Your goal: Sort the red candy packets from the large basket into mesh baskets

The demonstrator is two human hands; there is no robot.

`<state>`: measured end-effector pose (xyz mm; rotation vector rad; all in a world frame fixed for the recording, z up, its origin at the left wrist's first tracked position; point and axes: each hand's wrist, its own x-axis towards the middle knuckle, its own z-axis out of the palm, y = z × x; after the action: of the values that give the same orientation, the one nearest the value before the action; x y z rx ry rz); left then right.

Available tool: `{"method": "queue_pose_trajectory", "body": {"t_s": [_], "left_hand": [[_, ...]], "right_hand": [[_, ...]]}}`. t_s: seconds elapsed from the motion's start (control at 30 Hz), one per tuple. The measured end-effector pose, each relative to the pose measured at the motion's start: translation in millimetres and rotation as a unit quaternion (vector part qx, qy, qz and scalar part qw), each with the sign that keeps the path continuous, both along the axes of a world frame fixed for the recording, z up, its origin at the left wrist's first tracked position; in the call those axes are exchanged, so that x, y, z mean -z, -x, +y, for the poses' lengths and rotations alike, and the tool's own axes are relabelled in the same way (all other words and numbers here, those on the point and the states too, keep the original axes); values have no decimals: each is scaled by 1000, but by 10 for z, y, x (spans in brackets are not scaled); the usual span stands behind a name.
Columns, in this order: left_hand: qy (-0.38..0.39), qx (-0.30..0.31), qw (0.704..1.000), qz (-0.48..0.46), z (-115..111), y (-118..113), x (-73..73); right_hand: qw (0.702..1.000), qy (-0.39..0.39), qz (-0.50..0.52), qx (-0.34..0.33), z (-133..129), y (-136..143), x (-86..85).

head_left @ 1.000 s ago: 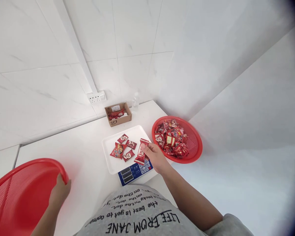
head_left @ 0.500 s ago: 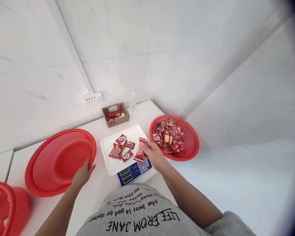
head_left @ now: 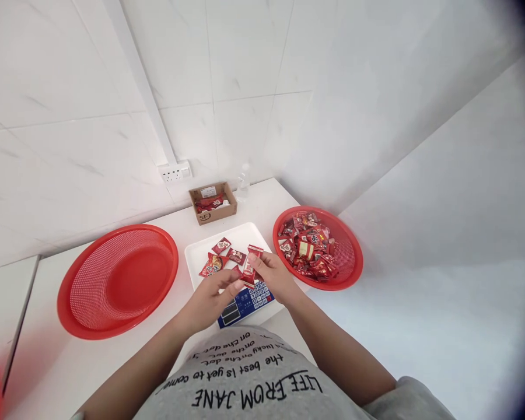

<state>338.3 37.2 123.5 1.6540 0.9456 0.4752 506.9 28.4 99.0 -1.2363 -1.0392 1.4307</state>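
Over the scale's white tray (head_left: 195, 256), my right hand (head_left: 280, 279) pinches a small red snack packet (head_left: 250, 265) with white lettering. My left hand (head_left: 210, 300) is closed at the packet's lower end, thumb and forefinger drawn together there; its other fingers are partly hidden. Several red packets lie on the tray beyond my hands, among them a dark red packet (head_left: 221, 246) and a red packet with a food picture (head_left: 212, 265). The scale's blue key panel (head_left: 256, 297) shows below my hands, partly covered by my left hand.
To the right stands a red basket (head_left: 352, 256) heaped with red packets. An empty red basket (head_left: 135, 280) sits left. Behind the scale are a small cardboard box (head_left: 219, 214) holding packets and a clear bottle (head_left: 244, 184), near a wall socket (head_left: 174, 172).
My left hand has let go of the left basket's rim and moved right to the packet in my right hand. That basket now sits flatter. My view has shifted slightly left.
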Motion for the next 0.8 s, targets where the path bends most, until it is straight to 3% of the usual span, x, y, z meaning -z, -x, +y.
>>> {"method": "queue_pose_trajectory", "body": {"t_s": [0.37,0.8], "left_hand": [[16,-22,999,-22,20,-132,115],[59,-19,997,-44,9,-131,189]], "right_hand": [[998,15,65,-12,11,-9,15],[1000,-17,0,-23,16,-39,50]]}}
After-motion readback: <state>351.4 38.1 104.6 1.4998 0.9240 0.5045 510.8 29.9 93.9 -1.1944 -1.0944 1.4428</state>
